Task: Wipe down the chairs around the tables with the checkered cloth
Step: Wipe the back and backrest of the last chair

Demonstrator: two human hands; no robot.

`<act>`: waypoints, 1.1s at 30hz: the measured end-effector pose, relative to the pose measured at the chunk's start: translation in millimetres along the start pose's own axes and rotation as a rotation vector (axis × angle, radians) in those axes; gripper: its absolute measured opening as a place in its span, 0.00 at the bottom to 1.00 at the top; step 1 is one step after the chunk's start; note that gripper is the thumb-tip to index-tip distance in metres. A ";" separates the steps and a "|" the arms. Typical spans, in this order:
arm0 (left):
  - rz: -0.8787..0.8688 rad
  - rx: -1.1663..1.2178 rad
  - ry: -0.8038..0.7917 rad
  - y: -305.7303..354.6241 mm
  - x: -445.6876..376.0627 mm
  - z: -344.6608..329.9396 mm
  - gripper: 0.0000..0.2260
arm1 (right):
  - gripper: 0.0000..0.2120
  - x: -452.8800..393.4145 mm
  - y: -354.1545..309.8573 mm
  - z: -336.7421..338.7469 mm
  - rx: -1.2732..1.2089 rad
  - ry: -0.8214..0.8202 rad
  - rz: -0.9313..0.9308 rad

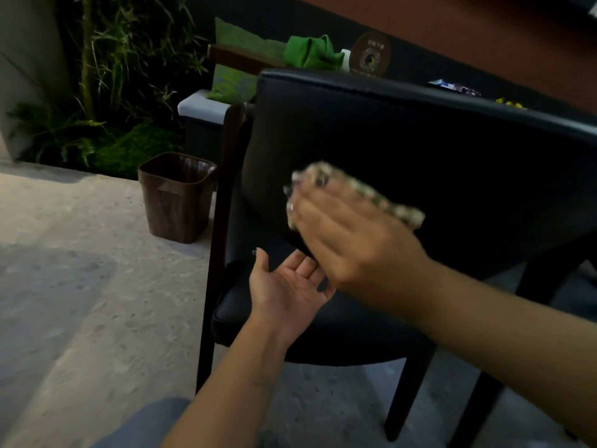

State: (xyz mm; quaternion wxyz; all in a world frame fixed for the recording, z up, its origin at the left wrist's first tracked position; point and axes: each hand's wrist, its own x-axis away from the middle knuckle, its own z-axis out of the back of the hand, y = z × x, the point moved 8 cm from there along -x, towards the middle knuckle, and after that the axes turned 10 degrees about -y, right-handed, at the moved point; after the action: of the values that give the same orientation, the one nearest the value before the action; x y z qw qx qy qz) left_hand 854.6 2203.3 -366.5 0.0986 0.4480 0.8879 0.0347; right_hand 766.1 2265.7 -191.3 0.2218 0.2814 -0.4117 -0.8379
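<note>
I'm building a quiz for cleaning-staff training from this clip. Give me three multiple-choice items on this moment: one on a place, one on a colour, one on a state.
1. Where is the checkered cloth?
A. Pressed against the chair's backrest
B. Inside the bin
C. On the floor

2. What colour is the chair upholstery?
A. White
B. Black
C. Red

3. How is the left hand?
A. Gripping the chair leg
B. Holding the cloth
C. Open, palm up, holding nothing

Answers:
1 A: the right hand lies flat on the cloth against the backrest.
2 B: backrest and seat are both black.
3 C: its fingers are relaxed above the seat, with nothing in them.
</note>
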 end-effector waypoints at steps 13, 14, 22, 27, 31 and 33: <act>0.008 0.003 0.062 -8.2 1.9 2.3 0.36 | 0.15 -59.6 32.3 20.4 0.117 0.034 -0.173; 0.016 -0.007 0.051 -6.6 2.6 1.5 0.36 | 0.15 -58.9 22.8 10.7 0.168 -0.014 -0.166; 0.091 -0.043 -0.134 11.2 31.4 -8.7 0.38 | 0.22 -39.7 -31.4 -35.7 -0.042 -0.335 0.011; -0.149 -0.174 0.087 77.7 68.1 45.8 0.33 | 0.22 -32.6 -17.1 -15.7 -0.674 -0.029 -0.154; -0.303 -0.454 0.409 119.4 99.5 98.6 0.18 | 0.21 -9.4 -79.9 -53.5 -0.797 -0.056 -0.221; -0.335 -0.682 0.601 131.9 113.1 118.7 0.13 | 0.22 -5.6 -106.9 -92.0 -0.869 -0.141 -0.351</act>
State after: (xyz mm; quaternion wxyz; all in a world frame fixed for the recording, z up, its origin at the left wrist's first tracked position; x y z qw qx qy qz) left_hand 917.6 2369.5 -479.1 -0.0167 0.2111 0.8750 0.4354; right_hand 815.5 2277.2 -323.1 0.1456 0.1706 0.0168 -0.9744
